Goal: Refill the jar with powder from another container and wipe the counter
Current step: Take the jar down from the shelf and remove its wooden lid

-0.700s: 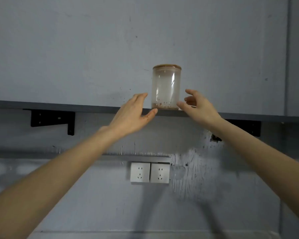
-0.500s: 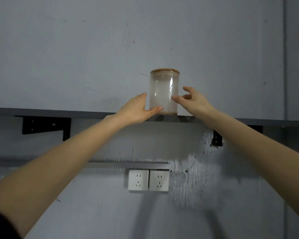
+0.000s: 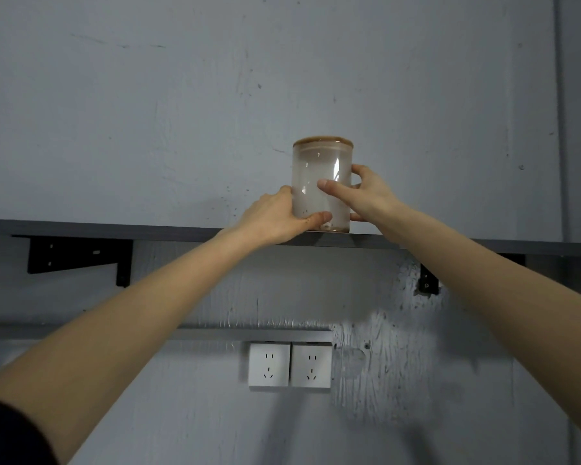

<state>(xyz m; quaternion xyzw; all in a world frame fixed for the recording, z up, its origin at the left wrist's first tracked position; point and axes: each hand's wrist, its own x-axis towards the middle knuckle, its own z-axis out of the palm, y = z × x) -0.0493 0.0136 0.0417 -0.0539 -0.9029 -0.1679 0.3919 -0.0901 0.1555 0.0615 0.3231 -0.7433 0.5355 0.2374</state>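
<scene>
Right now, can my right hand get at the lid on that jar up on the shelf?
Probably yes. The right hand already grips the jar mid-wall, and the lid sits just above it with nothing covering it; only bare wall lies behind.

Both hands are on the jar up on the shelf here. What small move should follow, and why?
Probably lift the jar straight up off the shelf and bring it down. The left hand wraps its base, the right hand grips its side, the lid is on, and only a little residue shows at the bottom, so it needs refilling.
</scene>
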